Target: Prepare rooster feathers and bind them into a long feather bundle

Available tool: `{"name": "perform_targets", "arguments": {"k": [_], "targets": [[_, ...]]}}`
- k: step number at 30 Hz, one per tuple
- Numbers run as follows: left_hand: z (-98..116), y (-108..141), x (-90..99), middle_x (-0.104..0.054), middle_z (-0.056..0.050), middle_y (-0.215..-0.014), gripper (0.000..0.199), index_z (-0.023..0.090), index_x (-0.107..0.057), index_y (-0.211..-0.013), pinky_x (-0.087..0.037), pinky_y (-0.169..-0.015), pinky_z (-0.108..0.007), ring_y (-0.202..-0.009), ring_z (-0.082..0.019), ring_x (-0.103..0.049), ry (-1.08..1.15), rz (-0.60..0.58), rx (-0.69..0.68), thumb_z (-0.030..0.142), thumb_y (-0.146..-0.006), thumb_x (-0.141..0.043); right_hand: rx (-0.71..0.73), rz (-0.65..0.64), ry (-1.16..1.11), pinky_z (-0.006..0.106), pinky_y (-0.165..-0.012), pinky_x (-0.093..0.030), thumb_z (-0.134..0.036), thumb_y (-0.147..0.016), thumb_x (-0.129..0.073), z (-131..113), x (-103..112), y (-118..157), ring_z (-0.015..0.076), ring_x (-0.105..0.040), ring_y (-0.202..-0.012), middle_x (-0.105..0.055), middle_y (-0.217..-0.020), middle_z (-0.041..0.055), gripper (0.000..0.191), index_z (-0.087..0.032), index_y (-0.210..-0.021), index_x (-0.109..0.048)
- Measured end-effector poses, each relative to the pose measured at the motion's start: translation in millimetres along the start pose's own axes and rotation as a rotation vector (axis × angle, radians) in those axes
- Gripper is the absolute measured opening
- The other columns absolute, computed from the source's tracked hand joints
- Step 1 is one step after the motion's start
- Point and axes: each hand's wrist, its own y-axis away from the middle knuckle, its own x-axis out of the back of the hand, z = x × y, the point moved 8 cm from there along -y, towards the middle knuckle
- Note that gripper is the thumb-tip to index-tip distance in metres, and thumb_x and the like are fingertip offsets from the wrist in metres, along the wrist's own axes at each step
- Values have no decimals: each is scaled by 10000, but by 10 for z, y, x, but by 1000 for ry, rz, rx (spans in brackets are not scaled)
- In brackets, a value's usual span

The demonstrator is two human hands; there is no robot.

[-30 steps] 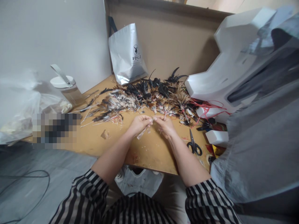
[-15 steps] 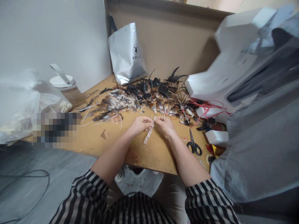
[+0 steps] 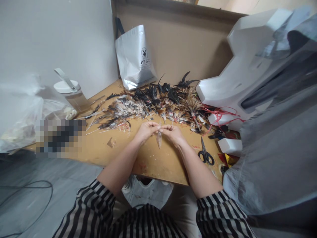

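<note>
A thin, pale, see-through strip hangs nearly upright between my two hands, over the front of the wooden table. My left hand pinches it near its upper part from the left side. From the right, my right hand pinches it at almost the same spot, fingertips close to the left ones. What exactly the strip is made of cannot be made out. Just beyond the hands lies a long pile of brown, black and whitish feathers. Black-handled scissors rest to the right of my right forearm.
A silver bag stands behind the feathers. At left are a lidded bottle and a clear plastic bag. Red strings trail near white foam pieces on the right. A torn brown scrap lies on the table.
The strip has swung from a slant down to the left to almost upright. My left hand has shifted slightly left and up, and the fingers of both hands have changed their pinch.
</note>
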Motion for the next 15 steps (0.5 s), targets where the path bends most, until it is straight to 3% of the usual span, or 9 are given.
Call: {"name": "perform_targets", "arguments": {"k": [8, 15], "targets": [[-2, 5, -13, -538, 16, -478, 239, 109, -627, -707, -264, -416, -180, -396, -45, -403, -5, -14, 15, 284, -573, -722, 16, 25, 174, 208, -429, -249, -338, -595, -693, -31, 35, 14, 54, -337, -399, -473, -423, -51, 221, -133, -652, -629], [18, 7, -40, -542, 18, -486, 263, 111, -620, -706, -286, -439, -181, -415, -48, -416, 31, -37, 8, 276, -539, -740, -89, -48, -52, 196, -350, -122, -330, -529, -733, 40, -8, 17, 33, -225, -311, -357, -343, -100, 277, -175, -606, -516]]}}
